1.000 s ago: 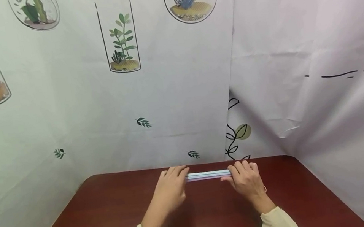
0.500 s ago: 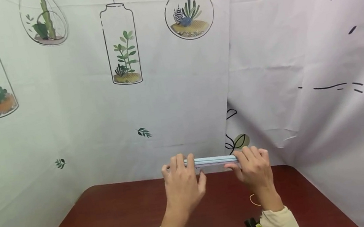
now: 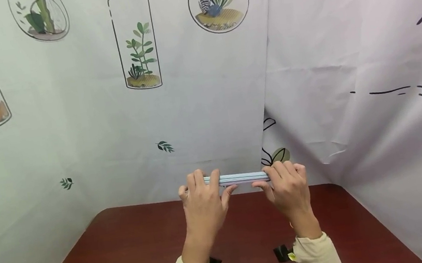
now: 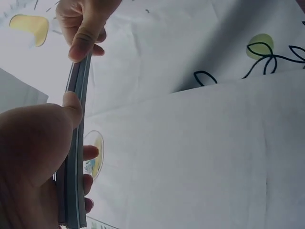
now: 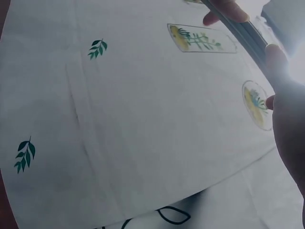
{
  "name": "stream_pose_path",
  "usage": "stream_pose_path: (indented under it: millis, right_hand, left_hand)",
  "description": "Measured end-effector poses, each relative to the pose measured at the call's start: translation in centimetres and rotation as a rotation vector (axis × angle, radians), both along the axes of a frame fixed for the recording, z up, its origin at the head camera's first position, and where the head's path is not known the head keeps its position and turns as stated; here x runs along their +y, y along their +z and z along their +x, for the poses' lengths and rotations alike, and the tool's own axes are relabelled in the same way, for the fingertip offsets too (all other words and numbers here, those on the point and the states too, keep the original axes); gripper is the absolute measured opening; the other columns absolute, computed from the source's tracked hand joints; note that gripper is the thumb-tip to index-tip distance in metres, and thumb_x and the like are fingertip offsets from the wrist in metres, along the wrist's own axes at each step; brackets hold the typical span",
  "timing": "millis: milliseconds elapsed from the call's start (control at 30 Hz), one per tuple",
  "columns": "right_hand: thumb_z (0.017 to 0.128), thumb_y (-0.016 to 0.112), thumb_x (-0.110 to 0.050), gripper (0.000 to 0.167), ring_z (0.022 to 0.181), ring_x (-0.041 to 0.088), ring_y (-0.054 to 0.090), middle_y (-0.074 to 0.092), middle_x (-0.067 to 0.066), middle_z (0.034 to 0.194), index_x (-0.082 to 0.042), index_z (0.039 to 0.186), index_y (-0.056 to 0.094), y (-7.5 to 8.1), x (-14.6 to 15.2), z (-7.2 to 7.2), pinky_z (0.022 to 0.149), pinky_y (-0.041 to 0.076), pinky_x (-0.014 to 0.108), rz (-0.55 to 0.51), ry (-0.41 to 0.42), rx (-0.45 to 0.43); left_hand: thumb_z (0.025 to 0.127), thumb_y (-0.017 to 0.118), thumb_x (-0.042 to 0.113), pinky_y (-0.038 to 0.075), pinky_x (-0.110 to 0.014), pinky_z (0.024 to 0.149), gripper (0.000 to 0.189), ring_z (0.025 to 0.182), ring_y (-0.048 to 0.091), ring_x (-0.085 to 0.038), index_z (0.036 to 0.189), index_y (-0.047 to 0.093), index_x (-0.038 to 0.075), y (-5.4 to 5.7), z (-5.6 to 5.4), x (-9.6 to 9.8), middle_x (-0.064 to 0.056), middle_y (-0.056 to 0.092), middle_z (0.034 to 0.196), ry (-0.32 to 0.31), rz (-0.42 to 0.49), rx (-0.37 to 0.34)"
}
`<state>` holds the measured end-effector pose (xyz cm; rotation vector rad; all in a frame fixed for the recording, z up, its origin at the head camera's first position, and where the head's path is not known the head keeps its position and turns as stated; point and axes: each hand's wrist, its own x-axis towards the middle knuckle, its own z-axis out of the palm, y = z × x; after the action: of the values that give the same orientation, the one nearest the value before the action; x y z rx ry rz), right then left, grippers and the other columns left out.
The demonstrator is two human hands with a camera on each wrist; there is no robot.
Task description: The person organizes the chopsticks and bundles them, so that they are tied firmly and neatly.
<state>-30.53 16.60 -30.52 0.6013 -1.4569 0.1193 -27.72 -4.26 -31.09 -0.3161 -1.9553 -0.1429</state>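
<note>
A long, narrow, pale blue bundle of flat layers [image 3: 243, 178] is held level between both hands, raised above the far part of the table. Its left end is gripped by my left hand [image 3: 204, 205], fingers over the far side and thumb at the near side. My right hand [image 3: 290, 190] grips the right end in the same way. In the left wrist view the layered bundle [image 4: 76, 143] looks grey and runs lengthwise under the left thumb, its layer ends showing at the bottom. The right wrist view catches only part of the bundle [image 5: 253, 43], beside the right thumb.
Below the hands is a dark red table [image 3: 139, 252] with rounded far corners. White cloth [image 3: 209, 118] printed with plants in glass jars hangs behind and at both sides. Dark wrist-worn devices [image 3: 281, 253] sit under the pale sleeves [image 3: 317, 255].
Both hands have lifted the bundle from low over the table to above its far edge. The left hand has turned so its back now shows. The head view has tilted slightly.
</note>
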Motion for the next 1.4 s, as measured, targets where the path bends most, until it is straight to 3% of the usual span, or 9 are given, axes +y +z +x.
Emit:
stream_pose_path:
  millis: [233,367,500,633,800,900,1100,1267,1400]
  right_hand:
    - [0.097,0.045,-0.058,0.062,0.057,0.029,0.044,0.05,0.008,0.066,-0.001,0.077,0.062,2.0,-0.2,0.8,0.065,0.029,0.046,-0.054,0.011,0.087]
    - [0.096,0.047,-0.059,0.061,0.054,0.027,0.04,0.048,0.006,0.063,-0.004,0.072,0.06,2.9,-0.7,1.9,0.064,0.027,0.044,-0.083,0.023,0.172]
    - [0.096,0.046,-0.059,0.061,0.053,0.027,0.037,0.048,0.005,0.062,-0.005,0.07,0.059,3.3,-1.3,3.1,0.064,0.024,0.043,-0.108,0.027,0.222]
    - [0.097,0.045,-0.059,0.062,0.052,0.026,0.036,0.048,0.005,0.06,-0.005,0.068,0.058,3.5,-2.0,3.7,0.063,0.024,0.041,-0.111,0.046,0.272]
    - [0.097,0.047,-0.058,0.061,0.051,0.026,0.036,0.051,0.006,0.06,-0.005,0.069,0.06,3.6,-2.8,4.2,0.063,0.025,0.041,-0.125,0.078,0.338]
    - [0.096,0.049,-0.057,0.06,0.051,0.027,0.036,0.053,0.006,0.06,-0.005,0.069,0.061,3.8,-3.2,4.6,0.064,0.025,0.042,-0.142,0.094,0.366]
    - [0.097,0.051,-0.054,0.056,0.057,0.029,0.043,0.058,0.007,0.068,-0.003,0.079,0.066,3.7,-3.5,6.7,0.068,0.027,0.045,-0.137,0.073,0.196]
    - [0.099,0.049,-0.051,0.052,0.066,0.03,0.048,0.063,0.007,0.079,-0.003,0.092,0.07,3.3,-3.3,8.0,0.072,0.029,0.048,-0.111,0.038,0.008]
    - [0.1,0.048,-0.05,0.053,0.063,0.03,0.048,0.061,0.006,0.075,-0.003,0.085,0.068,3.4,-3.1,7.9,0.069,0.03,0.047,-0.113,0.05,0.012]
  left_hand:
    - [0.082,0.076,0.05,0.024,-0.049,0.086,0.045,0.101,0.05,-0.028,0.093,0.062,0.009,2.5,0.4,0.5,-0.009,0.056,0.096,0.026,-0.056,0.082]
    - [0.078,0.081,0.044,0.032,-0.042,0.093,0.044,0.098,0.056,-0.025,0.089,0.062,0.007,3.3,1.3,0.4,-0.006,0.058,0.088,0.004,-0.091,0.111]
    - [0.077,0.083,0.042,0.043,-0.04,0.089,0.044,0.084,0.056,-0.025,0.091,0.062,0.005,3.3,2.0,-0.2,-0.006,0.055,0.081,-0.071,-0.095,0.103]
    - [0.087,0.066,0.054,0.042,-0.043,0.087,0.049,0.084,0.054,-0.028,0.094,0.061,0.006,2.6,2.4,-0.8,-0.006,0.054,0.084,-0.127,-0.055,0.148]
    - [0.097,0.042,0.063,0.039,-0.043,0.086,0.059,0.084,0.052,-0.029,0.096,0.06,0.007,2.4,2.8,-0.9,-0.007,0.054,0.086,-0.138,0.006,0.296]
    - [0.097,0.043,0.061,0.039,-0.044,0.085,0.057,0.083,0.053,-0.03,0.095,0.061,0.007,2.8,3.1,-0.9,-0.007,0.055,0.085,-0.134,0.036,0.4]
    - [0.098,0.051,0.05,0.041,-0.046,0.085,0.045,0.082,0.056,-0.033,0.087,0.06,0.007,3.1,3.4,-0.8,-0.008,0.056,0.084,-0.092,0.078,0.505]
    - [0.095,0.057,0.041,0.041,-0.047,0.087,0.035,0.083,0.056,-0.033,0.087,0.06,0.007,3.0,3.4,-0.8,-0.008,0.056,0.085,-0.077,0.074,0.497]
    - [0.096,0.054,0.046,0.042,-0.047,0.087,0.039,0.083,0.056,-0.033,0.087,0.059,0.008,2.8,3.6,-0.5,-0.008,0.056,0.085,-0.063,0.074,0.462]
